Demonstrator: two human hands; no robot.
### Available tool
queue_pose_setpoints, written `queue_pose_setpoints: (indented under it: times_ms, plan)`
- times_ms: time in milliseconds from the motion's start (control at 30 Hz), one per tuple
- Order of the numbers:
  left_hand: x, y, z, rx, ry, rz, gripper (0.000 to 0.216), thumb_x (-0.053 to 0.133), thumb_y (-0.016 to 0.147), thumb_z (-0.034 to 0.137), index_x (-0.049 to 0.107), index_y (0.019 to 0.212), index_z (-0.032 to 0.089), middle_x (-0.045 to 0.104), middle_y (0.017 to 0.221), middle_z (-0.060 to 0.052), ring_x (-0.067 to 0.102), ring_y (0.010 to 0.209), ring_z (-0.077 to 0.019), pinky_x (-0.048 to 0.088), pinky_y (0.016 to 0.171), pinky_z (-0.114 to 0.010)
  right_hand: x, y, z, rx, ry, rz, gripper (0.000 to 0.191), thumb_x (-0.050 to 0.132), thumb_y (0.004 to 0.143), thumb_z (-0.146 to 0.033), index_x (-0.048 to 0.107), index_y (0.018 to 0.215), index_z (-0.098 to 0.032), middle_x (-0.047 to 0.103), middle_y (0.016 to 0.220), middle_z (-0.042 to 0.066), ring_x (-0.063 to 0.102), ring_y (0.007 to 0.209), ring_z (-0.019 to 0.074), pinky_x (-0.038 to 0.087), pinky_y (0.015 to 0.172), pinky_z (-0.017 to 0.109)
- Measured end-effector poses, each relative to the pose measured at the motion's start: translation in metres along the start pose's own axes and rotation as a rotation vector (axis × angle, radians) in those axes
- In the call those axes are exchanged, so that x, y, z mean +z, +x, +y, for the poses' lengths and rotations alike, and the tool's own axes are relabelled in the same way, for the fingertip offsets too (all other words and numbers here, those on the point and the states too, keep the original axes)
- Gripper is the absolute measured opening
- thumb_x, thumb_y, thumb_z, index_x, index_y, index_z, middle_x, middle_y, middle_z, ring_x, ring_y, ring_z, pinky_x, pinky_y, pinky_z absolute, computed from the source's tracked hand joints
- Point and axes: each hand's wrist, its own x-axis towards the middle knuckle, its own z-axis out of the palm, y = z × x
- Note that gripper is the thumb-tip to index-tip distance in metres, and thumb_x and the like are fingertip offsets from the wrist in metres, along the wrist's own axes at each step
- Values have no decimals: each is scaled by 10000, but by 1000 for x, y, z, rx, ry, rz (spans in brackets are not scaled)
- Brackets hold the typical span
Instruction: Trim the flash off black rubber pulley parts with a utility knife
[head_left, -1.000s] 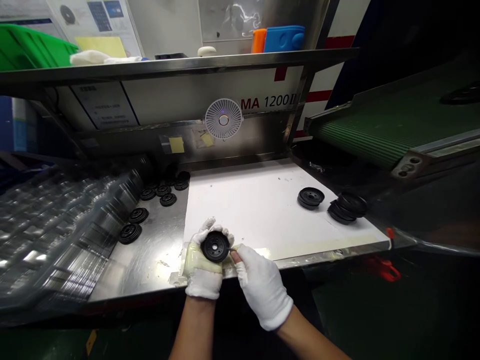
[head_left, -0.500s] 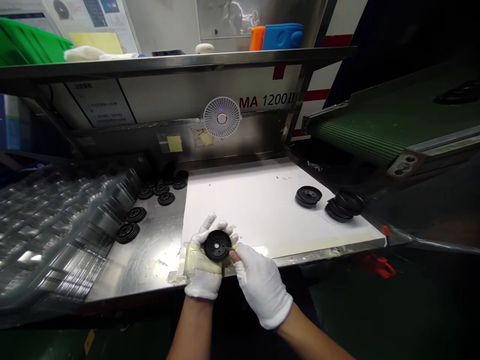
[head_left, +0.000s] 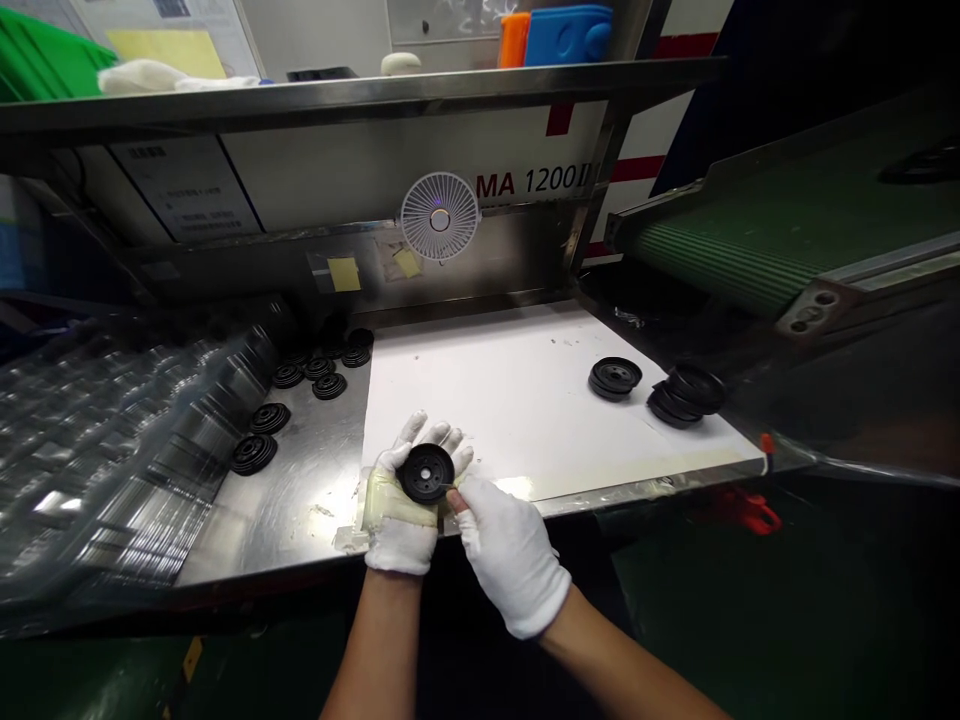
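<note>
My left hand [head_left: 401, 515], in a white cotton glove with a taped palm, cradles a black rubber disc [head_left: 426, 473] with a central hole. Pressed to the disc's lower right rim are the pinched fingertips of my right hand [head_left: 510, 555], also gloved. A thin pale sliver [head_left: 450, 487], perhaps a small blade, shows between those fingertips and the rim. Both hands are over the front edge of a white board [head_left: 510, 400] on a steel bench [head_left: 300, 500].
Two more black discs [head_left: 615, 378] and a stack [head_left: 686, 395] lie on the board's right. Several discs [head_left: 315, 378] sit on the steel to the left, beside a plastic-wrapped pile [head_left: 127, 440]. A green conveyor belt [head_left: 720, 245] runs at right; a small fan [head_left: 439, 216] stands behind.
The whole scene has slid slightly up and left as my head moved. The disc stays in my left hand, with my right fingertips still at its rim.
</note>
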Motion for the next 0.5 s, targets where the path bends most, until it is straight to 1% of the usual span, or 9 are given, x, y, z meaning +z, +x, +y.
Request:
queue_pose_setpoints:
  times_ms: [33,67,167,267,333,367,433,467,500]
  plan:
    - [0,-1,1,-8,2,-12,329,527,719,181,570,1045,162,609,885,-97,589,872,-249,489,760,-456,0,0,2,6,1,2,190,367,898,-272,541,842,-220,614,727,-11,552,632,142,288,554,252]
    - [0,-1,1,0,-16,-3,302,532,717,175,580,1014,157,604,828,-79,594,817,-225,495,744,-431,0,0,3,13,0,2,184,369,897,-268,538,841,-219,614,731,-9,550,638,142,289,557,250]
    - [0,6,-3,44,-98,73,166,552,722,156,602,880,160,563,689,-16,572,674,-144,503,696,-334,3,-2,4,30,-8,-2,188,370,898,-272,535,824,-221,608,714,-9,543,623,141,278,553,254]
    - [-1,14,-9,85,-138,132,69,547,742,172,598,788,169,544,633,9,559,625,-113,504,692,-300,7,-5,0,24,-8,-10,197,365,901,-281,531,810,-227,605,697,-19,546,612,137,267,545,259]
    - [-3,13,-11,119,-133,122,107,539,750,176,605,834,180,578,691,-2,582,691,-119,500,751,-311,8,-5,-2,21,-16,-10,198,372,896,-283,526,786,-223,604,687,-17,544,601,139,258,537,263]
    - [-4,11,-11,118,-113,96,162,536,751,176,606,897,185,605,770,-24,595,767,-140,493,786,-333,8,-4,-2,21,-22,-10,203,374,893,-281,524,772,-219,602,681,-13,541,595,140,254,535,266]
    - [-8,5,-9,63,-45,19,290,529,750,191,579,1035,181,612,969,-92,582,929,-217,479,819,-409,8,-3,1,23,-19,-5,205,374,892,-276,524,767,-214,600,681,-7,538,592,142,254,539,269]
    - [-10,3,-8,27,-9,-18,335,527,747,201,561,1079,173,597,1026,-122,568,969,-255,478,808,-443,7,-2,2,23,-9,-3,199,374,892,-272,527,777,-214,601,689,-7,538,597,142,259,543,268]
    - [-12,1,-7,-1,14,-45,354,526,744,210,553,1094,166,594,1028,-134,568,964,-274,482,787,-461,7,-2,4,24,2,1,188,376,891,-265,529,793,-216,604,704,-8,540,609,142,266,549,266]
